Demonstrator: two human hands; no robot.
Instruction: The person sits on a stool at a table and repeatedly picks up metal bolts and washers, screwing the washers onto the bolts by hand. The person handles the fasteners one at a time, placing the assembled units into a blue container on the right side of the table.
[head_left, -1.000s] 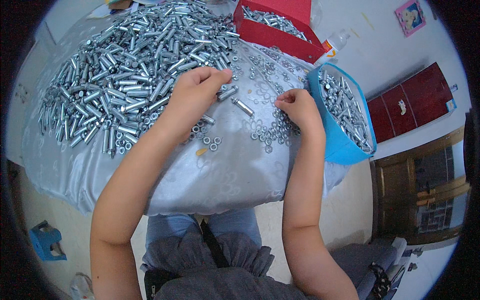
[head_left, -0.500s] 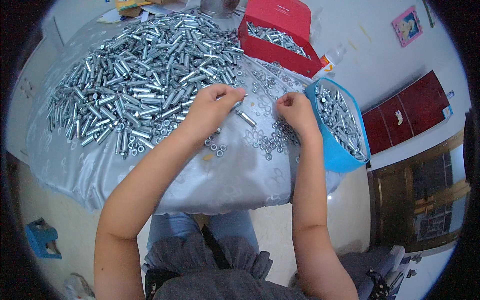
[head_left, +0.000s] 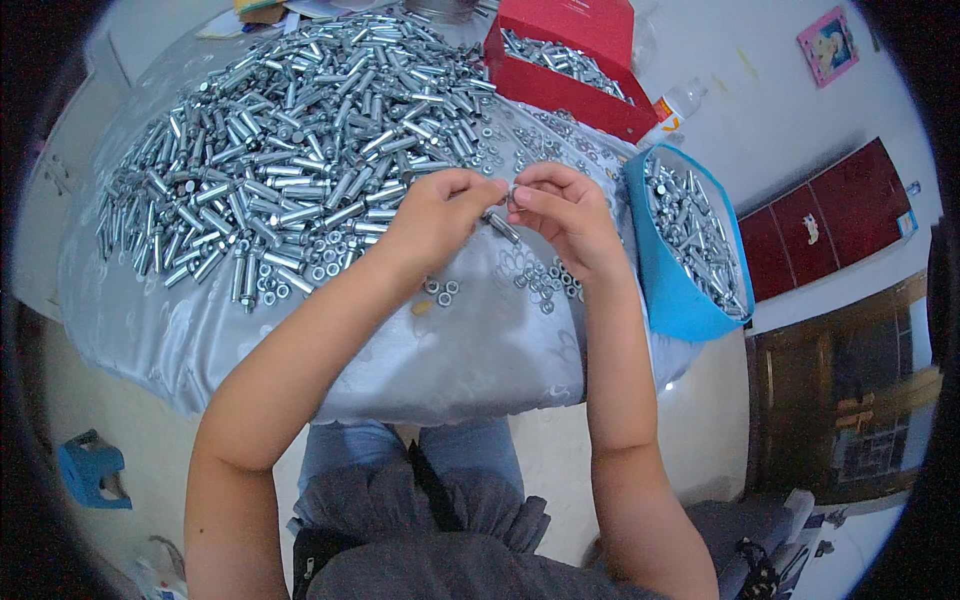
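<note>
My left hand (head_left: 440,215) and my right hand (head_left: 572,215) meet fingertip to fingertip above the table. My right thumb and forefinger pinch a small silvery nut (head_left: 513,192), partly covered by the fingers. The left fingers are closed in a pinch against it; what they hold is mostly hidden. Just under the hands is a metal sleeve anchor bolt (head_left: 503,227), and I cannot tell if it touches my left fingers. A big heap of such bolts (head_left: 290,150) spreads on the left. Loose nuts (head_left: 545,282) lie below my right hand.
A blue bin (head_left: 690,322) of bolts stands right of my right hand. Behind it are a red box (head_left: 600,107) with bolts and a plastic bottle (head_left: 680,103). A silvery patterned cloth (head_left: 450,360) covers the table. Papers (head_left: 222,25) lie at the far left.
My right hand has moved left from the loose nuts and ring-shaped parts to meet my left hand, bringing a small nut. My left hand stays nearly in place; the view has shifted slightly.
</note>
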